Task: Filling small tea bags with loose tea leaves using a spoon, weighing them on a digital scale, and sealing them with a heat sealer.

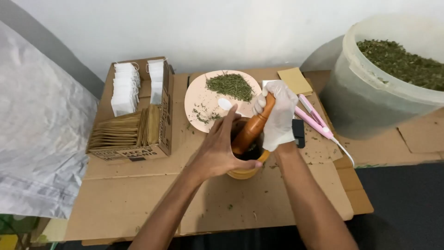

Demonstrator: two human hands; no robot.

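— Head view, starting at the left: what is sitting in that cardboard box [159, 134]?

— It is lying open on the cardboard-covered counter [138, 194], holding white tea bags [125, 88] stacked at the back and flat brown envelopes [120, 132] standing in a row at the front. Dark printing is showing on its front wall.

— And the middle?

— A pale round plate [199, 99] is carrying a heap of dried green herb [230, 85] and a white spoon [225, 104]. Just in front of it, the bare left hand [219, 150] is cupping the rim of a wooden mortar [245, 171], fingers curled around it. The gloved right hand [277, 115] is clenching the wooden pestle [252, 129].

— Which way is the pestle pointing?

— Its long axis is tilting, top toward the upper right, lower end down-left inside the mortar.

— Further right?

— A tan card [295, 81] and a pink handheld sealer [314, 118] are lying beside the glove, and a big translucent bucket [370, 97] is holding more dried green leaves [402, 62].
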